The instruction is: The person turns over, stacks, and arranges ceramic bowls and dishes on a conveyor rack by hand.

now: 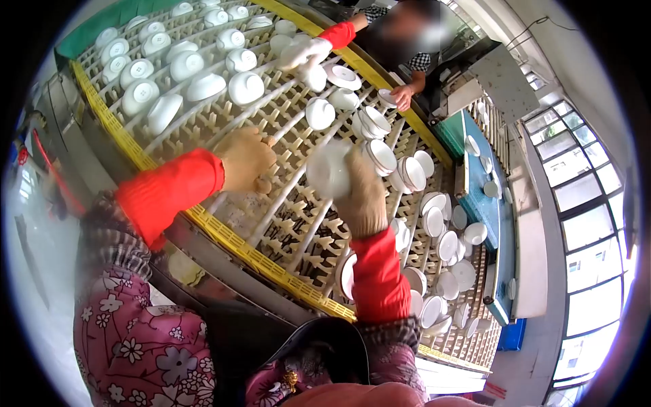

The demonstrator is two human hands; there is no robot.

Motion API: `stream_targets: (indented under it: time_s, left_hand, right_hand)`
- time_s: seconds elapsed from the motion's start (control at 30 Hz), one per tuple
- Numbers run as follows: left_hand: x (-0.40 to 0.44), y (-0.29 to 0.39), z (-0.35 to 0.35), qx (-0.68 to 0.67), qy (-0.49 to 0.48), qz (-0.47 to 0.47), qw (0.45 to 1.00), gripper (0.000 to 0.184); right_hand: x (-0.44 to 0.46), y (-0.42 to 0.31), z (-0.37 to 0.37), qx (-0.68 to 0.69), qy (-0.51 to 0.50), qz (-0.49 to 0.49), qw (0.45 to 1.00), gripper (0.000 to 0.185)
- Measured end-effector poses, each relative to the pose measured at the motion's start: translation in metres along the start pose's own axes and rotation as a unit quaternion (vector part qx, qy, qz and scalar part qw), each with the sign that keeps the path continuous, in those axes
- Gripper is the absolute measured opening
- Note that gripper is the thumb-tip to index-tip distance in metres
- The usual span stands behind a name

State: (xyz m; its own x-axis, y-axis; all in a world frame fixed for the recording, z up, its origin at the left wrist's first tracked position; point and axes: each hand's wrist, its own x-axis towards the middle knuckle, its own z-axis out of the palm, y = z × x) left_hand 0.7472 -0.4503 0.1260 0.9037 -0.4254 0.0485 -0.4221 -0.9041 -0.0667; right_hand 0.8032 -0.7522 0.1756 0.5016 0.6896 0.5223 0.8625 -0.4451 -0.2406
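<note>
My right hand (366,193), in a tan glove with a red sleeve, grips a white bowl (328,169) blurred by motion above the pegged conveyor (291,234). My left hand (247,161), gloved the same way, hovers over the near side of the conveyor. Its fingers are curved and apart, with nothing visible in them. Just beyond my right hand lie stacked white bowls (381,156), tilted on the pegs. Another white bowl (320,113) rests farther off, between the two hands.
Upside-down bowls (141,97) stand in rows at the far left. More bowls (447,245) crowd the right side. Yellow guard rails (251,247) edge the conveyor. Across it, a co-worker's gloved hand (305,54) touches a bowl, and their bare hand holds a small bowl (387,98). A blue belt (478,183) carries bowls.
</note>
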Motion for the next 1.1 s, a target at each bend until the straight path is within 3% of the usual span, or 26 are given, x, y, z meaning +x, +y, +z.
stream_targets:
  time_s: [0.03,0.07,0.17,0.23,0.3,0.37,0.4,0.47,0.5,0.53,0.57,0.63,0.73,0.83,0.9,0.93,1.0,1.07,1.1]
  left_hand:
    - [-0.001,0.0,0.011,-0.002,0.05,-0.001,0.999,0.035]
    - [0.001,-0.003,0.025,-0.009,0.083,0.017,0.996,0.034]
    - [0.001,-0.018,0.041,-0.031,0.131,0.046,0.99,0.036]
    - [-0.008,-0.013,0.024,-0.075,0.088,0.028,0.993,0.042]
    - [-0.008,-0.007,0.034,-0.027,0.095,-0.006,0.995,0.053]
    - [-0.008,0.002,0.025,0.002,0.104,-0.012,0.994,0.074]
    - [-0.008,0.009,0.009,-0.039,0.104,0.0,0.994,0.076]
    - [-0.008,0.026,-0.016,-0.115,0.102,0.018,0.988,0.079]
    - [-0.005,0.038,-0.011,-0.072,0.228,0.089,0.967,0.089]
    - [0.0,0.051,-0.006,-0.114,0.223,0.118,0.961,0.096]
    - [0.005,0.064,-0.011,-0.149,0.232,0.162,0.947,0.093]
    - [0.021,0.099,0.01,-0.169,0.269,0.232,0.919,0.052]
    - [0.023,0.135,-0.018,-0.194,0.241,0.316,0.897,0.035]
    - [0.033,0.185,0.02,-0.265,0.221,0.31,0.886,0.025]
    - [0.029,0.194,0.021,-0.316,0.179,0.268,0.892,0.022]
    - [0.031,0.187,0.024,-0.31,0.102,0.295,0.898,0.023]
    - [0.027,0.16,-0.007,-0.29,-0.058,0.334,0.895,0.027]
    - [0.019,0.131,-0.031,-0.429,-0.156,0.241,0.857,0.031]
    - [0.015,0.111,-0.017,-0.472,-0.082,0.231,0.847,0.038]
  right_hand:
    - [0.03,-0.015,-0.001,0.012,0.013,0.053,0.998,0.079]
    - [0.044,-0.012,0.01,0.031,0.05,0.091,0.994,0.059]
    - [0.055,0.016,0.025,0.026,-0.039,0.12,0.992,0.02]
    - [0.034,0.039,0.026,0.109,0.003,0.164,0.98,0.031]
    - [0.018,0.051,0.013,0.132,0.038,0.223,0.965,0.042]
    - [0.017,0.066,-0.001,-0.036,0.025,0.264,0.963,0.055]
    - [0.017,0.068,-0.006,-0.166,0.016,0.257,0.952,0.058]
    - [0.005,0.109,-0.005,-0.198,-0.073,0.266,0.94,0.056]
    - [0.002,0.122,-0.001,-0.211,-0.119,0.269,0.932,0.056]
    - [-0.002,0.132,0.006,-0.23,-0.137,0.258,0.928,0.054]
    - [-0.003,0.136,0.013,-0.249,-0.156,0.245,0.924,0.053]
    - [-0.006,0.136,0.024,-0.301,-0.158,0.196,0.92,0.048]
    - [-0.008,0.134,0.034,-0.29,-0.151,0.217,0.92,0.047]
    - [-0.011,0.125,0.027,-0.277,-0.185,0.178,0.926,0.045]
    - [-0.017,0.125,0.033,-0.247,-0.148,0.203,0.936,0.044]
    - [-0.02,0.125,0.038,-0.229,-0.128,0.216,0.94,0.043]
    - [-0.03,0.115,0.039,-0.231,-0.105,0.09,0.963,0.042]
    - [-0.027,0.074,0.02,-0.167,-0.162,0.109,0.966,0.043]
    - [-0.029,0.057,0.013,-0.086,-0.207,0.179,0.958,0.044]
